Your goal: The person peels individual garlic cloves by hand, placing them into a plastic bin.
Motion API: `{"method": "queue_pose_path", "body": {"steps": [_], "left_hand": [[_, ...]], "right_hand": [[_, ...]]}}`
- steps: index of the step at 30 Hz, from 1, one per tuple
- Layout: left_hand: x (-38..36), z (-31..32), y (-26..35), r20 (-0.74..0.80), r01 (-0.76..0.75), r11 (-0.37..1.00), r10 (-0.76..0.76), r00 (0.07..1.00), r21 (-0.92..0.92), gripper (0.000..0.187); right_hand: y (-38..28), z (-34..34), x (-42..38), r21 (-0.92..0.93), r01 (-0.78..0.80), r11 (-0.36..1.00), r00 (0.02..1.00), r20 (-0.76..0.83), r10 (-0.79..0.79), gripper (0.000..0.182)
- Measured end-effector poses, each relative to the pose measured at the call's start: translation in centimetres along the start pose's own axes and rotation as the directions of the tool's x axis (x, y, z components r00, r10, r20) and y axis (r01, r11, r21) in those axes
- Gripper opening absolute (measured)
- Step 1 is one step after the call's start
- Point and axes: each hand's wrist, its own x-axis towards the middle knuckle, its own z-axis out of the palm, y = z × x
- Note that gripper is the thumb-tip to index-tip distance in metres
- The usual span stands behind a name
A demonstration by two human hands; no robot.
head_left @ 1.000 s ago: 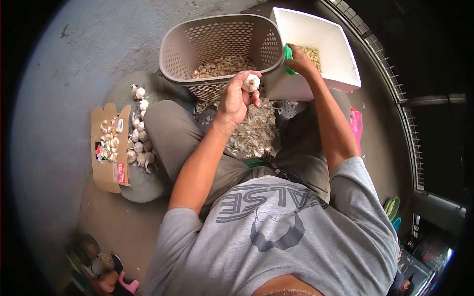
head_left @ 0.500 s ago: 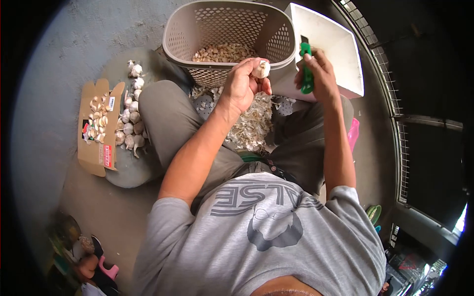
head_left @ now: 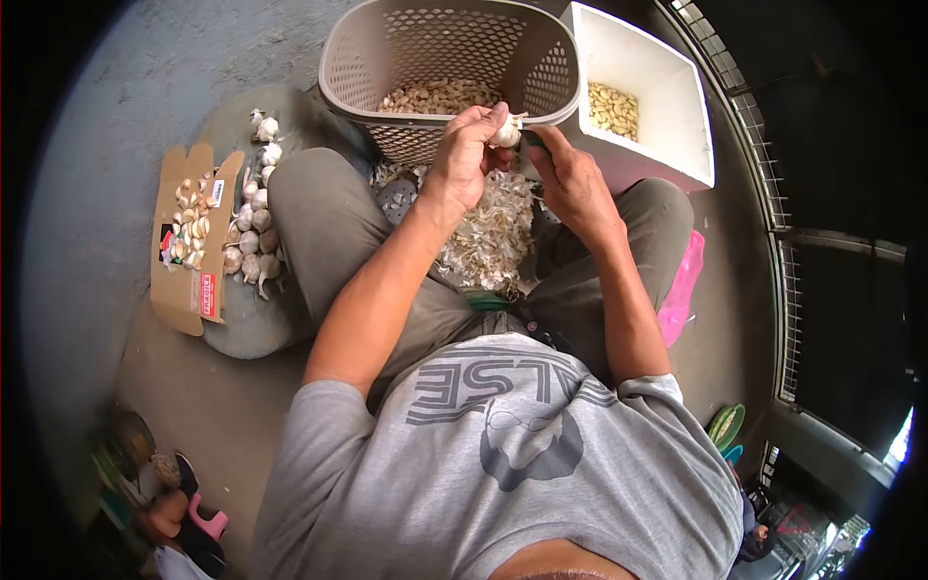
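My left hand point(head_left: 462, 159) grips a white garlic bulb point(head_left: 505, 133) between thumb and fingers, in front of the basket's near rim. My right hand point(head_left: 577, 190) is closed around a green utility knife point(head_left: 534, 141), mostly hidden by the fingers. The knife's front end is right at the bulb's side. Below both hands, a heap of papery garlic skins point(head_left: 488, 242) lies between my legs. Behind them stands a brown perforated basket point(head_left: 353, 72) with many unpeeled cloves point(head_left: 440, 97) inside.
At the right, a white foam box point(head_left: 657, 72) contains peeled cloves point(head_left: 613, 109). Whole garlic bulbs point(head_left: 259, 220) lie on a round grey surface point(head_left: 256, 333) at left, beside a cardboard box point(head_left: 174, 304) with loose cloves point(head_left: 193, 217). A pink plastic thing point(head_left: 683, 290) lies by my right knee.
My right hand has moved left and down from above the foam box, bringing the utility knife to the garlic bulb. The peeled cloves in the box now show. My left hand keeps hold of the bulb.
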Motion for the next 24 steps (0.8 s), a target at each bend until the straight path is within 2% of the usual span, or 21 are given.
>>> {"method": "queue_pose_path", "body": {"steps": [4,9,12,13,15,18,24], "left_hand": [[0.0,0.2,-0.3,0.009,-0.039,0.997,0.039,0.999,0.064,0.023],[0.0,0.2,-0.2,0.066,-0.068,0.997,0.065,0.996,0.042,0.018],[0.1,0.1,-0.3,0.08,-0.06,0.998,0.061,0.995,-0.019,0.019],[0.0,0.1,-0.3,0.071,-0.048,0.998,0.052,0.996,-0.049,0.02],[0.2,0.0,-0.2,0.07,-0.037,0.995,0.043,0.997,-0.096,0.022],[0.3,-0.2,-0.3,0.085,-0.033,0.99,0.045,0.995,-0.136,0.025],[0.2,0.0,-0.2,0.095,-0.052,0.991,0.064,0.993,-0.123,0.024]], "right_hand": [[-0.1,-0.7,0.2,-0.004,-0.003,1.0,0.999,0.037,0.004,0.029],[-0.4,-1.3,0.6,-0.01,0.03,0.999,0.999,0.01,-0.03,0.028],[0.3,-0.8,1.0,0.112,0.051,0.992,0.999,-0.006,-0.051,0.024],[0.3,-0.8,1.1,0.256,-0.06,0.965,0.997,0.055,0.047,0.023],[0.2,-0.9,1.5,0.502,-0.285,0.817,0.956,0.213,0.203,0.021],[0.4,-0.5,1.4,0.571,-0.242,0.784,0.969,0.184,0.165,0.021],[0.6,-0.7,1.5,0.615,-0.272,0.74,0.962,0.203,0.184,0.021]]}}
